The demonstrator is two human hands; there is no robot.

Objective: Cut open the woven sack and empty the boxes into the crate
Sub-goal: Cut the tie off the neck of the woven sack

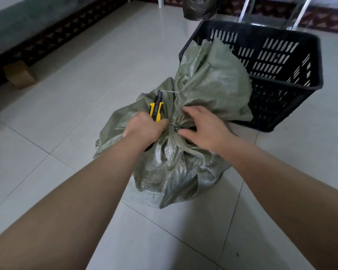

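Note:
A grey-green woven sack point(172, 166) stands on the tiled floor, its neck tied shut with a cord. The loose top of the sack flops back against the black crate point(281, 61). My left hand point(144, 127) grips a yellow and black utility knife point(156, 109), blade end pointing away from me, right beside the tied neck. My right hand point(203, 127) rests on the bunched fabric at the neck with its fingers loosely spread. No boxes are visible; the sack hides its contents.
The slotted black crate stands on the floor just behind and right of the sack. A brown cardboard box point(20, 75) lies by the left wall. A dark bin point(198, 7) and metal frame legs point(299, 12) stand at the back.

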